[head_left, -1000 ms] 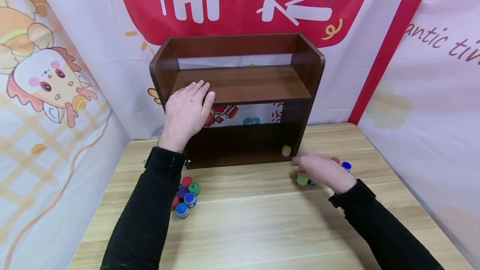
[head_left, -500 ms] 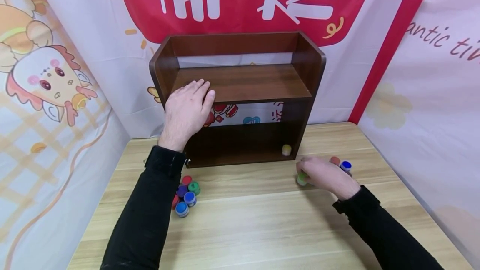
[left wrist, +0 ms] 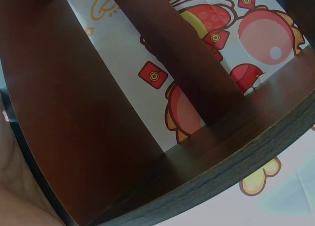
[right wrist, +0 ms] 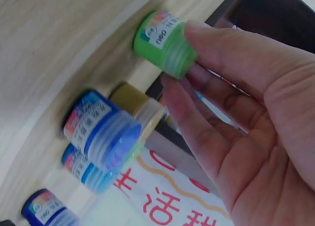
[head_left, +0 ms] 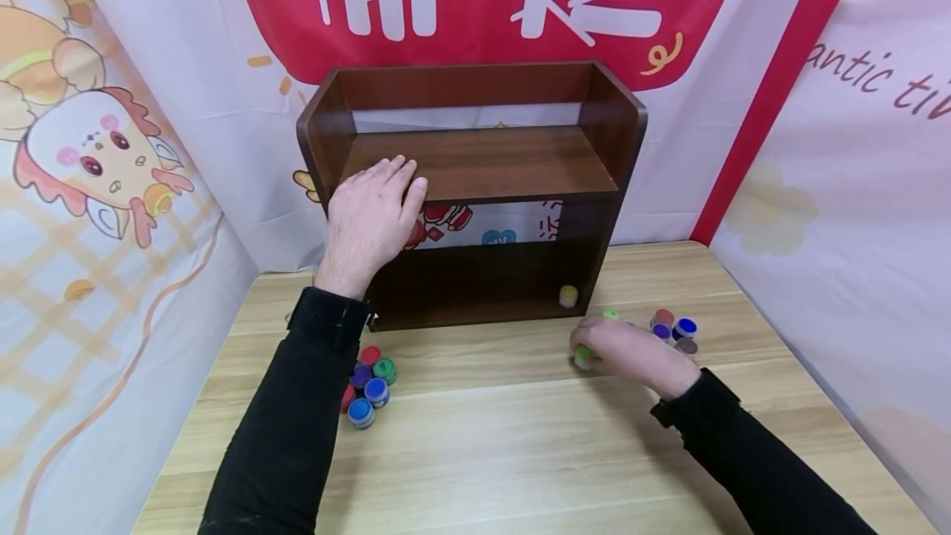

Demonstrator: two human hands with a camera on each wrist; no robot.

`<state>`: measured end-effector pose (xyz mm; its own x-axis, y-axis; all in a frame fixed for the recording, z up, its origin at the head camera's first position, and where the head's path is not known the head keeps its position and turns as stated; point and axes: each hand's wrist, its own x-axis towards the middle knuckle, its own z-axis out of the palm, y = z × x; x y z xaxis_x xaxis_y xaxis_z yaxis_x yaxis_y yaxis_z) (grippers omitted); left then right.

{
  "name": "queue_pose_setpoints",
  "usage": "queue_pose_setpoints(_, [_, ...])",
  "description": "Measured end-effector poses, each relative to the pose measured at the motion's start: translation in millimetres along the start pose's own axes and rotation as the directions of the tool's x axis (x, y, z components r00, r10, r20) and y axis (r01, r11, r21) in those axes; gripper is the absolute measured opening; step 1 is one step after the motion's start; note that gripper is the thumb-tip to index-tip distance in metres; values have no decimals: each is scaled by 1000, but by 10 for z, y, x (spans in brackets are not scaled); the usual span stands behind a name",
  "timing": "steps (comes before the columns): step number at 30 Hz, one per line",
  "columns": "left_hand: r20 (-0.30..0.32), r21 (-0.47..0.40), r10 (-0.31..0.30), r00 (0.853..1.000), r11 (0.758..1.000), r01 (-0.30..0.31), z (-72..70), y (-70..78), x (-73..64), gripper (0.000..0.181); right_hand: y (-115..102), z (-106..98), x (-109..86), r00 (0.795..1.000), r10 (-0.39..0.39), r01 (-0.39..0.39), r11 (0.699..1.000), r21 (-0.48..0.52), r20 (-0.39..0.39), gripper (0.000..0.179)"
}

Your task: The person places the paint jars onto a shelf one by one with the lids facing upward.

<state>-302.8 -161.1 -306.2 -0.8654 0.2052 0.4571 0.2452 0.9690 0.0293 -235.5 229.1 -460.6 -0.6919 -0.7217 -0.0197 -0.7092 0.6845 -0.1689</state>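
My right hand pinches a small green paint jar between thumb and fingers, low over the table just right of the shelf's front. A clear band rings the jar near its lid end. My left hand rests palm down, fingers extended, on the upper board of a dark brown wooden shelf. In the left wrist view, only part of that palm shows at the edge, against the board. A yellow paint jar stands at the right end of the lower compartment.
Several paint jars lie right of my right hand, among them a reddish-brown jar and a blue jar. Another cluster, with a green-lidded jar and a blue jar, stands left on the wooden table. Printed cloth hangs around.
My right hand has drawn the green jar leftward from the right-hand group, uncovering more jars behind it. My left hand has stayed on the shelf.
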Motion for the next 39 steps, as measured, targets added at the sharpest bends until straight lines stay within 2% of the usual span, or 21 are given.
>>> queue_pose_setpoints(7, [4, -2, 0, 1000, 1000, 0, -3, 19, 9, 71, -32, 27, 82, 1000, -17, 17, 1000, 19, 20, 16])
queue_pose_setpoints(18, [7, -2, -2, 1000, 1000, 2, -7, 20, 10, 70, -63, -126, 342, 999, -19, 19, 1000, 20, -31, 18])
queue_pose_setpoints(25, [-3, -1, -5, 1000, 1000, 5, -5, 12, -6, 72, -78, -294, 550, 1000, 22, -22, 1000, 16, -17, 21])
queue_pose_setpoints(33, [-4, -3, -7, 1000, 1000, 7, -7, 15, -12, 72, -61, -431, 763, 999, 42, -42, 997, 60, -10, 7])
queue_pose_setpoints(39, [-20, -6, -2, 1000, 1000, 2, -3, 10, -4, 74, 7, -467, 907, 995, 100, -101, 993, 65, 27, 13])
